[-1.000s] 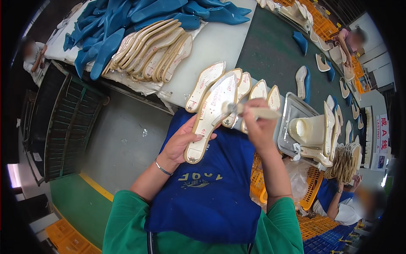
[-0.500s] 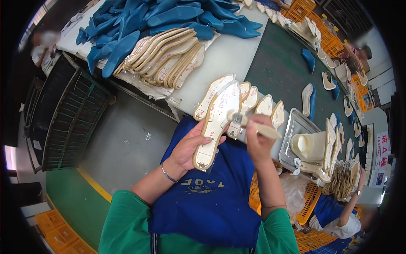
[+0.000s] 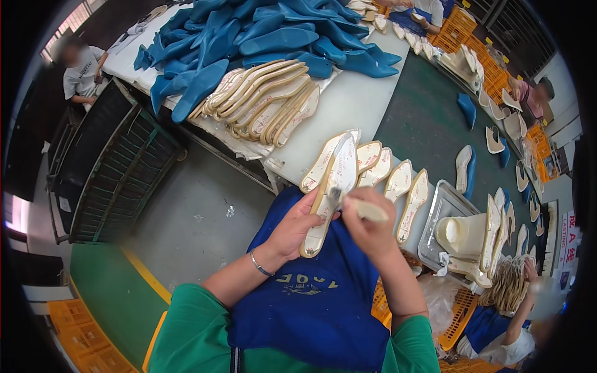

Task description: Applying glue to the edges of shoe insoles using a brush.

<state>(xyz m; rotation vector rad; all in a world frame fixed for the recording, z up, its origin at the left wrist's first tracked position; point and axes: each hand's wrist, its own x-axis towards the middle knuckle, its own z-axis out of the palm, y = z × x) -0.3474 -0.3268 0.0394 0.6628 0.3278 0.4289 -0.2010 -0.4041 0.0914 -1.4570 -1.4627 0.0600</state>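
Note:
My left hand (image 3: 291, 231) grips a pale insole (image 3: 318, 229) by its narrower heel end, thumb on top, toe pointing away from me. My right hand (image 3: 369, 231) is closed around a brush (image 3: 372, 211) with a pale handle. The bristle end meets the insole near its middle; the exact contact is blurred. Several more insoles (image 3: 413, 204) lie fanned out on the white table just beyond and to the right. Past my right hand, a metal tray (image 3: 445, 198) holds a pale tub (image 3: 463, 233) with thick white residue, and insoles lean against it.
A stack of insoles (image 3: 264, 102) and a heap of blue shoe lasts (image 3: 277, 43) cover the table's far left. A dark green belt (image 3: 429, 93) carries lasts and shoe parts. A dark metal rack (image 3: 118, 174) stands left. Co-workers sit around; one at right (image 3: 497, 336) handles hanging insoles.
The held insole has tilted and turned more edge-on. My right hand and brush have moved slightly left and lower, toward the insole's middle. The whole view has shifted a little.

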